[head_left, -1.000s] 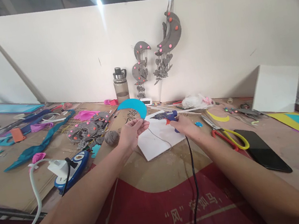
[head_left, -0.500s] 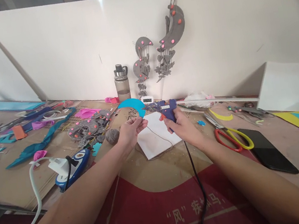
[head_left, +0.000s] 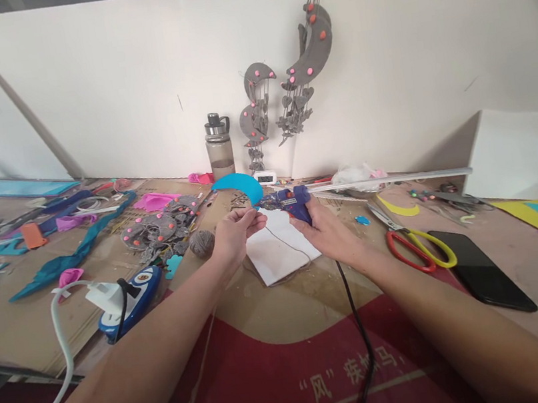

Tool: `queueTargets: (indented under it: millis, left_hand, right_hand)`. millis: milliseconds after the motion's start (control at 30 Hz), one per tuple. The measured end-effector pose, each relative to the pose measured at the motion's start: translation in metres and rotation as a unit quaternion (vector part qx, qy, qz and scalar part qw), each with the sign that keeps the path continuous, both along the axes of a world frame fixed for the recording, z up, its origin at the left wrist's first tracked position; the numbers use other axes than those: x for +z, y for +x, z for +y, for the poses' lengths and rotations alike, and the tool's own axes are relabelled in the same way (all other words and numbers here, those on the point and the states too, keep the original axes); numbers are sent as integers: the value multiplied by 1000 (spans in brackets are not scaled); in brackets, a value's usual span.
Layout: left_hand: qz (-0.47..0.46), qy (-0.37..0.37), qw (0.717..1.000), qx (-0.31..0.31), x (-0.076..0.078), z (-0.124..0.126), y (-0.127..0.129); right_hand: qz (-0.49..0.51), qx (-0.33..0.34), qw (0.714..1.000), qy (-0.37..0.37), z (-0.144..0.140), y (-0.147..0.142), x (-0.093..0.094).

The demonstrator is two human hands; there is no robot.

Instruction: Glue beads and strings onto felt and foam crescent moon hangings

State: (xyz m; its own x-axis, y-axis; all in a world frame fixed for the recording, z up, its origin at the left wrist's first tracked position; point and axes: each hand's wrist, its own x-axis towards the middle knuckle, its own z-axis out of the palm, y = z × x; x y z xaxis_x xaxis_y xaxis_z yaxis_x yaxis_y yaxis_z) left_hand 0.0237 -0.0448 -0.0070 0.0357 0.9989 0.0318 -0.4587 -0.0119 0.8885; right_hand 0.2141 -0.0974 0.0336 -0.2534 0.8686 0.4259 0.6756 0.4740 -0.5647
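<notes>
Between its pinched fingers my left hand (head_left: 239, 231) holds a blue felt crescent (head_left: 238, 183), raised above the table. My right hand (head_left: 324, 227) is wrapped round the handle of a purple-blue glue gun (head_left: 296, 201). Its nozzle touches or nearly touches the crescent's lower tip; I cannot tell which. A clear glue stick (head_left: 387, 180) juts far out of the gun's rear, and a black cord (head_left: 355, 310) runs down from it. Below both hands lies a white sheet or board (head_left: 276, 251) with grey yarn (head_left: 288, 246) across it. The grey yarn ball (head_left: 202, 244) sits left of my left hand.
Red-and-yellow scissors (head_left: 420, 249) and a black phone (head_left: 481, 271) lie at right. A bottle (head_left: 219, 147) and small digital clock (head_left: 265, 177) stand behind. Left are grey felt crescents (head_left: 156, 228) with pink dots and a blue power strip (head_left: 134, 299). Felt hangings (head_left: 312, 53) hang on the white wall.
The glue gun and my right hand have moved left, bringing the nozzle to the crescent's tip. The crescent has tilted and shifted slightly; my left hand stays nearly in place.
</notes>
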Motion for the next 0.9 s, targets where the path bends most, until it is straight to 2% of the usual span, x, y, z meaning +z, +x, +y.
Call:
queueTargets:
  millis: [900]
  left_hand:
    - [6, 8, 1000, -1, 3, -1, -2]
  right_hand:
    - [-41, -29, 999, 10, 3, 2, -6]
